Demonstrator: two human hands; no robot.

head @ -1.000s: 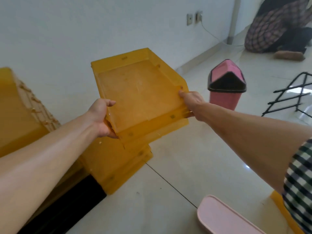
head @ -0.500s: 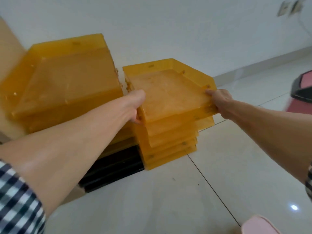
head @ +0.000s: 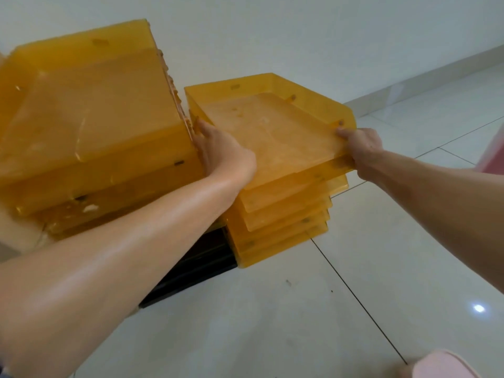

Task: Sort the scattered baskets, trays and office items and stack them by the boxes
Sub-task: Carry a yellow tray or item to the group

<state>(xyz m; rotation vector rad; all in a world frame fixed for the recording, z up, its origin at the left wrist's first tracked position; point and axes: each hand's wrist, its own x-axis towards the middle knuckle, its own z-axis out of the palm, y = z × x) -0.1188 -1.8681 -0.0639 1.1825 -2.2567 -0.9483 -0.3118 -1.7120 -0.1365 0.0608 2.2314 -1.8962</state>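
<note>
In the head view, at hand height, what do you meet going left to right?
The tall yellow tray stack → left hand → top yellow tray → right hand → pink object at the edge.

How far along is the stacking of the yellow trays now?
Done: a left pile and a right pile of yellow trays stand by the wall. In hand: the left hand and right hand grip the top tray over the right pile. Left: a pink item lies loose on the floor.

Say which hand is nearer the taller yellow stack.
Left. The left hand grips the top tray by the edge beside the taller stack; the right hand grips its opposite edge.
</note>
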